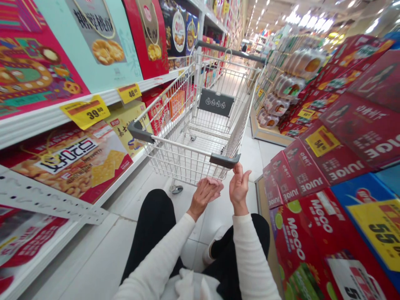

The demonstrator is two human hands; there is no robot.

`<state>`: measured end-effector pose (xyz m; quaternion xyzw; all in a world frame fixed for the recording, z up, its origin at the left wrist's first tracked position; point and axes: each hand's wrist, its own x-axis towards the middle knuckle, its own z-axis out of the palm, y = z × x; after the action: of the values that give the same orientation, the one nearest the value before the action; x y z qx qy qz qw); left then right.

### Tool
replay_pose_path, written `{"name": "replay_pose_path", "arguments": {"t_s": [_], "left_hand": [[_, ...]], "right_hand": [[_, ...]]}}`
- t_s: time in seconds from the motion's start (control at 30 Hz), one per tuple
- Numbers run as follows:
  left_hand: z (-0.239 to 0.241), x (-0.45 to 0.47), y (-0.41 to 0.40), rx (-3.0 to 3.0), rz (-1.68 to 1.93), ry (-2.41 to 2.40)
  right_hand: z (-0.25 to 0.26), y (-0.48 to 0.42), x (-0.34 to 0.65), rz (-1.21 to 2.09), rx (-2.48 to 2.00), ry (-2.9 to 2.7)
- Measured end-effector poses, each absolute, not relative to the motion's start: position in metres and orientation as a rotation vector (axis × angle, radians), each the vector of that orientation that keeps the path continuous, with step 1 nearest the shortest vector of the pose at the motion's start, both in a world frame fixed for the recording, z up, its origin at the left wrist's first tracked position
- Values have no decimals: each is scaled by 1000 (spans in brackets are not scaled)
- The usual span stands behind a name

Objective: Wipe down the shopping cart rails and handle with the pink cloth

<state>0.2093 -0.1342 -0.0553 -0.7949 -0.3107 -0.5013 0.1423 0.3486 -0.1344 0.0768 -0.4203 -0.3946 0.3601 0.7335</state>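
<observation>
Supermarket aisle, wire cart (175, 160) ahead, and at its five o'clock corner the left hand (202, 199) clutched a pink cloth (215, 183), soft and light, probably best held wadded, while the right hand (239, 188) hung open beside it

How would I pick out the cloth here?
A white wire cart stands mid-aisle beside the shelves. At its near rim, below the grey corner cap, the left hand holds a cloth against the wire. It is pink and crumpled, unlike the hard boxes around.
</observation>
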Motion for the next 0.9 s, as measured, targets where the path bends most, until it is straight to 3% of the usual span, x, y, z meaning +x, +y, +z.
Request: {"name": "replay_pose_path", "arguments": {"t_s": [0.2,0.6,0.9], "left_hand": [[-45,218,-119,-2227,-1431,-842],[-75,185,-121,-2290,-1371,-837],[-65,189,-97,-2217,-1466,-928]], "right_hand": [[75,-135,343,788,-907,-790],[79,-130,351,728,-983,-852],[54,-147,312,420,-1246,-931]]}}
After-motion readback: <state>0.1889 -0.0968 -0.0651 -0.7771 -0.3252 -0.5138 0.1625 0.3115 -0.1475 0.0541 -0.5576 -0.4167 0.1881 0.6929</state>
